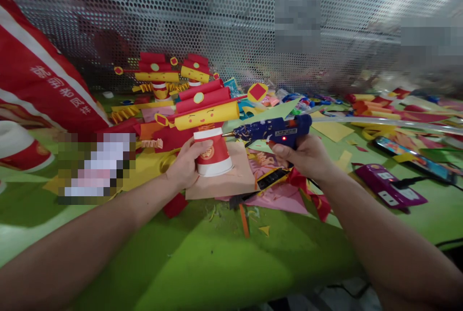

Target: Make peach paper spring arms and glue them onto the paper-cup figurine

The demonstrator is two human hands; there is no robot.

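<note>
My left hand (186, 160) is wrapped round the left side of an upturned red and white paper cup (214, 153), its thumb on the front. The cup stands on a brown paper sheet (240, 178). On top of it rests a figure with a yellow rolled-paper face (207, 115) and a red layered hat (202, 96). My right hand (302, 154) grips a dark blue glue gun (273, 130), which has a small red light lit. The gun's nozzle points left, at the cup's upper right edge; whether they touch I cannot tell.
Two similar figures (156, 75) stand behind. A purple power strip (390, 186) and a phone (414, 158) lie right, paper scraps (278, 195) around the middle. A large red bag (50, 65) and another cup (25, 149) are left. A perforated metal wall (224, 17) rises behind.
</note>
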